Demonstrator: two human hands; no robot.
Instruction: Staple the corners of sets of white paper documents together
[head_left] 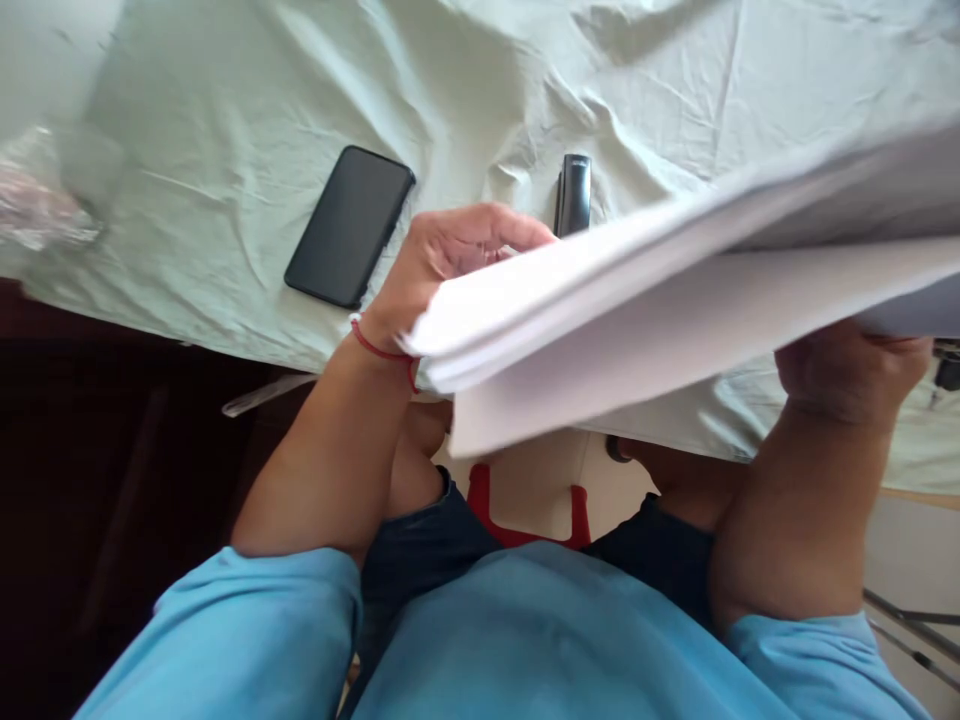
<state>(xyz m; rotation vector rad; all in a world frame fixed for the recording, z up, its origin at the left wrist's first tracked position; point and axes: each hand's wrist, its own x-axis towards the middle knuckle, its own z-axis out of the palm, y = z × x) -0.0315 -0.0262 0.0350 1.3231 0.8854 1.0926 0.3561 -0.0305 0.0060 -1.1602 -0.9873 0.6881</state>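
The left hand (450, 262) is raised with its fingers curled inward, forearm bare and bent at the elbow. The right hand (851, 372) is cupped palm-up, forearm rising steeply.

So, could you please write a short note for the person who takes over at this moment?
Left hand: grips the near left edge of the paper stack.
Right hand: supports the stack from below.
The stack is held up above the green cloth, sheets fanned apart.
Black phone and dark stapler lie on the cloth, untouched.
Done: stack lifted. Left: nothing stapled that I can see.
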